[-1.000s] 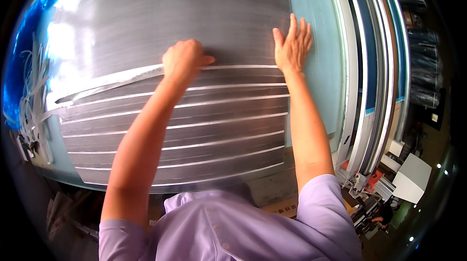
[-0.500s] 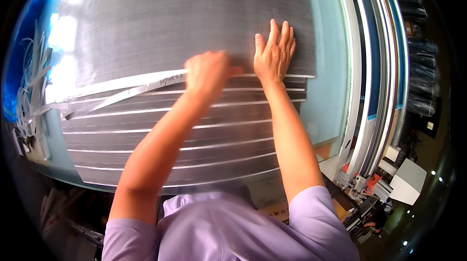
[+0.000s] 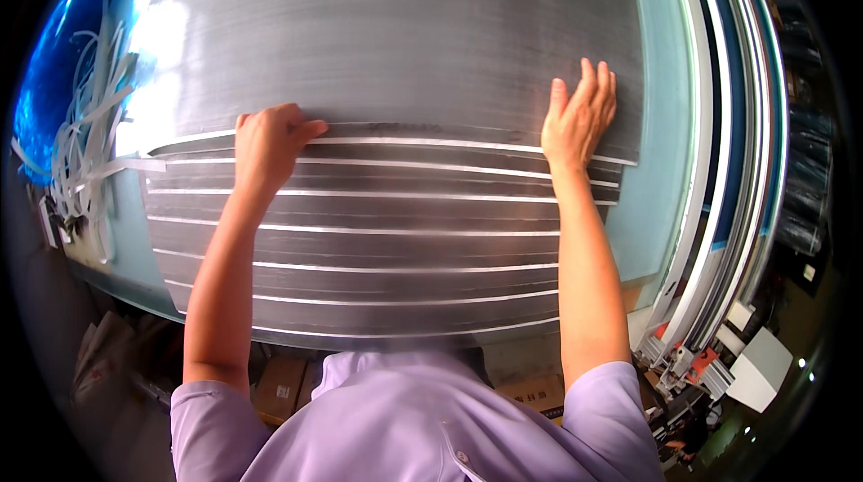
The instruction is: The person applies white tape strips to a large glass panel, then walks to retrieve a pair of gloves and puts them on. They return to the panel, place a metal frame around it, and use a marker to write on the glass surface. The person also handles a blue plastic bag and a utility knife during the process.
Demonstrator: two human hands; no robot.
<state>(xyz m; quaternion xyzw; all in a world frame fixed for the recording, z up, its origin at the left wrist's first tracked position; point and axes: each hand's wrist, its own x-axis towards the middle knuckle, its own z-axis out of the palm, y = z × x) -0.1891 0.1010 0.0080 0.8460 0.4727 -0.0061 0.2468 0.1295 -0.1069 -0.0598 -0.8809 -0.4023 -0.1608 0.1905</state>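
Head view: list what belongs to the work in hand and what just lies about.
In the work:
Large flat grey sheet, right hand on it, left hand at its edge
Overlapping grey layers with white edges

Apparently lying about:
Crumpled shiny blue film
Tangled thin white strips, possibly discarded
Brown cardboard box

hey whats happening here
A person in a lavender short-sleeved shirt is working at a large, flat dark grey sheet. Their curled left hand is at its near edge; whether it grips anything is unclear. Their open right hand rests on the sheet near its right-hand corner. Nearer the body lie overlapping, pale-edged dark sheets. To the left is a tangle of long white strips by shiny blue film.
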